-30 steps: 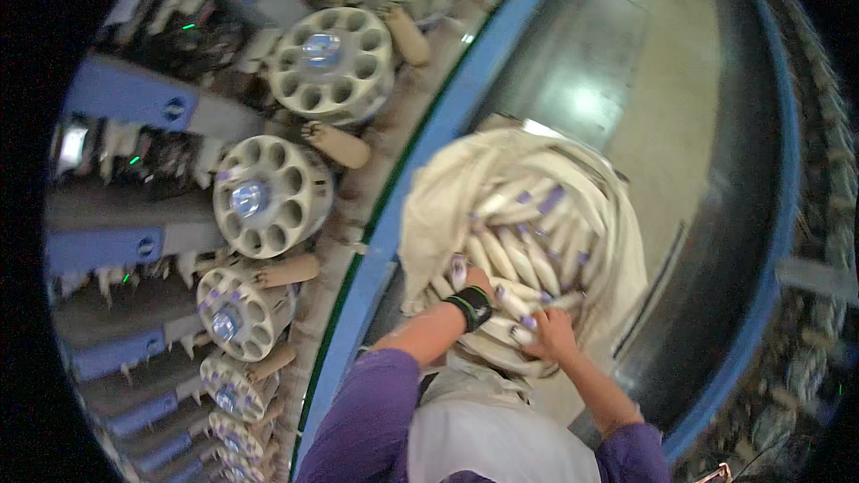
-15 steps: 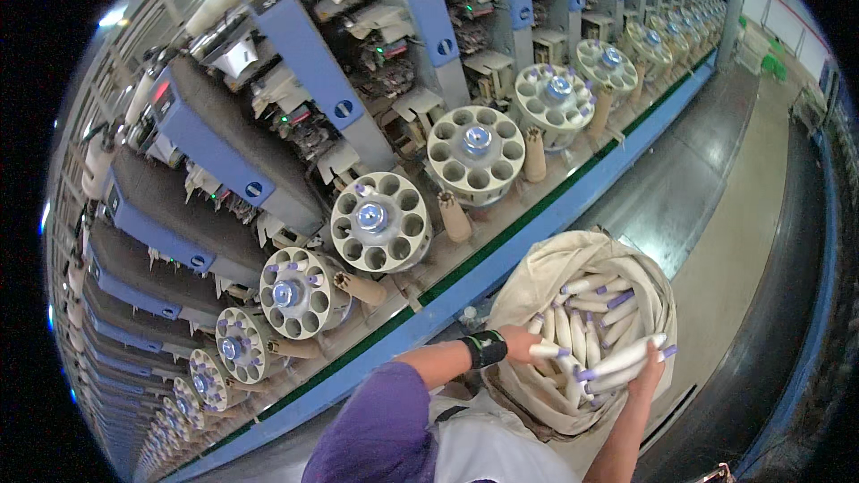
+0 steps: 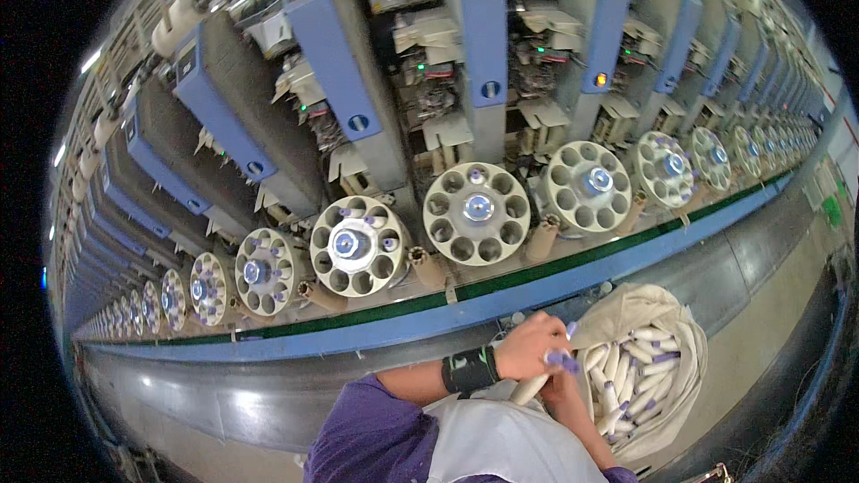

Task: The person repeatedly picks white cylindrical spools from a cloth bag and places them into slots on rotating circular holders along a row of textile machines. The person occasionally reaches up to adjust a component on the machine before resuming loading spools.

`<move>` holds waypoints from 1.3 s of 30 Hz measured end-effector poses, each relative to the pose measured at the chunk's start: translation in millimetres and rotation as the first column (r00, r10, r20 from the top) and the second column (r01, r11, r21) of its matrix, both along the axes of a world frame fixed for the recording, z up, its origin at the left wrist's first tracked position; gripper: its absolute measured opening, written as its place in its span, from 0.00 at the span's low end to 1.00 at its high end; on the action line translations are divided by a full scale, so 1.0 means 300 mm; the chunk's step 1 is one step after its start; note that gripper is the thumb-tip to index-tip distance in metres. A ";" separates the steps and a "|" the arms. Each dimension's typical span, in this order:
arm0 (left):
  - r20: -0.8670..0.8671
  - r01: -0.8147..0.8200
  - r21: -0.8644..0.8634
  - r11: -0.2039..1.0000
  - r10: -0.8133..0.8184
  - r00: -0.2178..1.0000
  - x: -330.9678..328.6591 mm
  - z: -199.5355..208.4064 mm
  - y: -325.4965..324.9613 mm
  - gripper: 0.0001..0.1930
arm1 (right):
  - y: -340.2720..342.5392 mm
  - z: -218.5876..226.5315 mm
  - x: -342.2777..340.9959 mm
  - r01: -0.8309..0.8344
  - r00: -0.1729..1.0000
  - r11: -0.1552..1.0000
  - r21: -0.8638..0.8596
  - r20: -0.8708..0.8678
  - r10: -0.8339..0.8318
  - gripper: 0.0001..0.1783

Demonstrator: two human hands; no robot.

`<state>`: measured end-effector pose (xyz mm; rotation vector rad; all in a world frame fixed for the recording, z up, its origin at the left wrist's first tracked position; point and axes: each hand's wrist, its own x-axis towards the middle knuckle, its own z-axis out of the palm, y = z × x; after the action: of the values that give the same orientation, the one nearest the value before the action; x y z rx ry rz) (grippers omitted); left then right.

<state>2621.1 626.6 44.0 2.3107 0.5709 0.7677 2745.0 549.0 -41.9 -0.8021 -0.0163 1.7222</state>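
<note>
In front of my body, just left of the cloth sack, my two hands are close together. My left hand [image 3: 528,349], with a black band at its wrist, is closed around yarn bobbins with purple tips. Below it my right hand [image 3: 560,388] is wrapped round bobbins too, partly hidden by the left. One white yarn bobbin [image 3: 530,389] points down toward my apron. Which hand bears which bobbin I cannot fully tell. Inside the beige cloth sack [image 3: 692,340] lie several white yarn bobbins [image 3: 664,367] with purple ends.
A long winding machine with blue panels [image 3: 488,27] stretches across. Round magazines [image 3: 477,207] with open pockets line its front, some holding bobbins. Brown paper cones [image 3: 542,239] stand between them. A blue rail [image 3: 403,337] runs along the machine's lower front, above the floor.
My view has turned right along the machine. Both hands have left the sack with bobbins and come together in front of my body; the sack now lies to their right.
</note>
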 end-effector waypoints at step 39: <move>0.731 0.569 -0.656 0.496 0.606 0.314 -0.126 0.060 0.604 0.17 | 0.565 0.280 0.148 -0.866 0.466 0.446 0.225 0.684 0.561 0.19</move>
<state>2583.3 807.9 62.0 0.4926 0.2449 1.2933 2789.4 718.4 42.2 -0.8347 -1.4324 2.0765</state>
